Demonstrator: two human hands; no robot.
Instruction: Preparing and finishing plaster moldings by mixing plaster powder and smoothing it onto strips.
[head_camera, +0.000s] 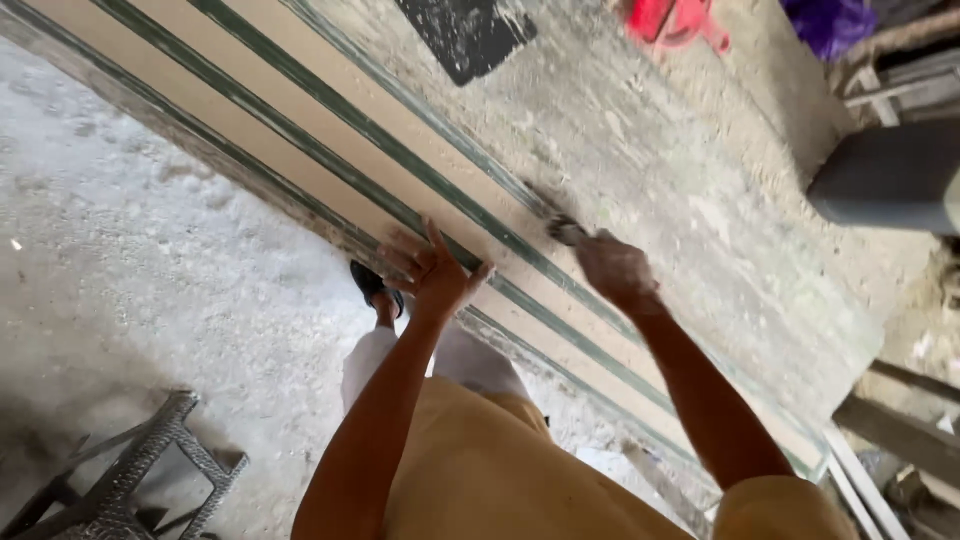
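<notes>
A stack of long tan boards (300, 120) with dark green painted edges runs diagonally from the upper left to the lower right. My left hand (432, 268) rests flat with fingers spread on the near boards. My right hand (615, 268) grips a paintbrush (562, 228) whose bristles touch the green edge of a farther board; the brush is blurred by motion. A wide, dusty grey board surface (640, 130) lies beyond the brush.
A red plastic object (672, 18) and a black sheet (465, 32) lie at the top. A dark grey cylinder (890, 175) stands at the right, a woven frame (130, 480) at the lower left. My sandalled foot (375, 285) stands on the rough concrete floor (130, 260).
</notes>
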